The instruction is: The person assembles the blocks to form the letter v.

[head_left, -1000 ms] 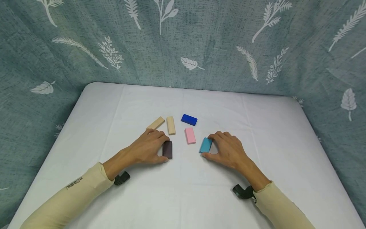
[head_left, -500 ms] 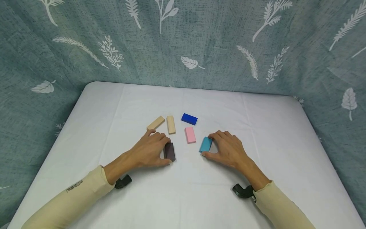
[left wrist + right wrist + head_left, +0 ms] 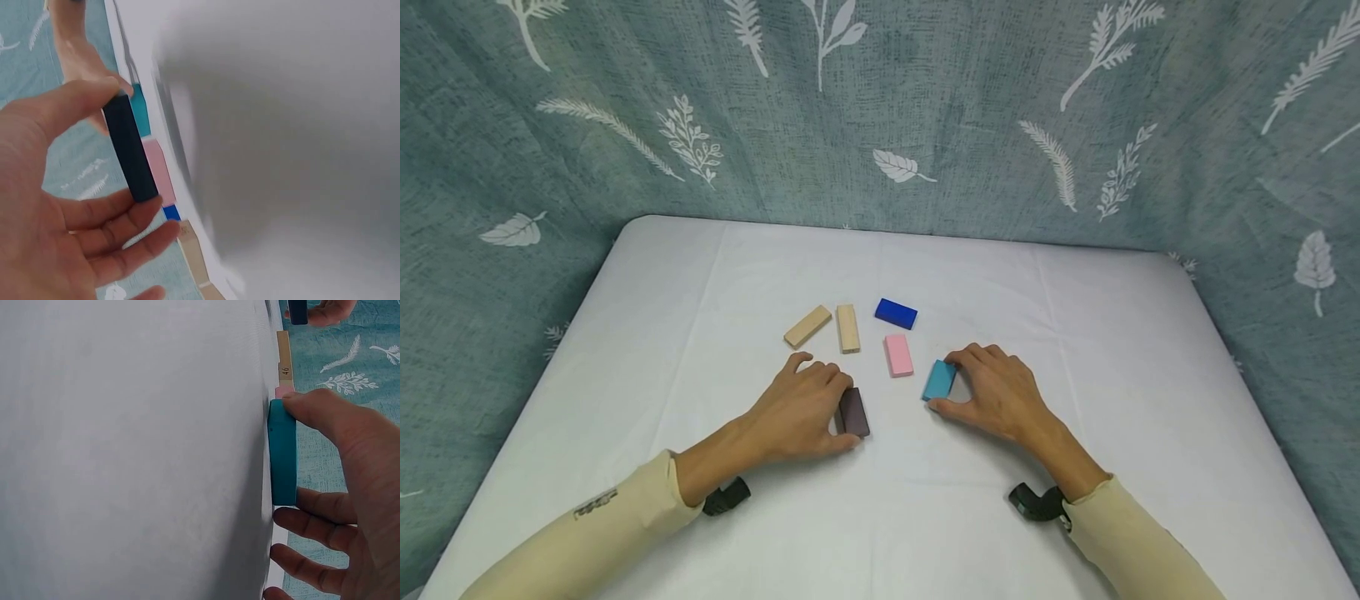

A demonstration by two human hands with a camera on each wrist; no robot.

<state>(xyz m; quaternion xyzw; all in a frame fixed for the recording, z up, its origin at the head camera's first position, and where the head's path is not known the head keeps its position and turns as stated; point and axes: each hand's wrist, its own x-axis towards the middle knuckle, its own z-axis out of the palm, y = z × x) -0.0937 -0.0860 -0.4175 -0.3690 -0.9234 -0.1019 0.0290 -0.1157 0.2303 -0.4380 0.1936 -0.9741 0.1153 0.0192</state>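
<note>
My left hand (image 3: 805, 412) pinches a dark brown wooden block (image 3: 853, 412) by its two ends, thumb at the near end and fingers at the far end. In the left wrist view the same block (image 3: 130, 149) looks almost black, and it appears held a little off the cloth. To the right, my right hand (image 3: 1000, 393) grips a teal block (image 3: 939, 380) the same way, its thumb and fingertips on opposite ends. The right wrist view has this block (image 3: 283, 452) resting on the white surface. Between and beyond the hands lies a pink block (image 3: 898, 356).
Two plain wooden blocks lie past my left hand, one slanted (image 3: 808, 327) and one nearly straight (image 3: 848, 328). A blue block (image 3: 896, 313) sits behind the pink one. White cloth covers the table (image 3: 1037, 317), and a green leaf-patterned curtain (image 3: 880, 117) hangs behind it.
The left hand has drawn the dark brown block toward the person and slightly right, turning it a little. More of the slanted wooden block shows now. The right hand and teal block stay put.
</note>
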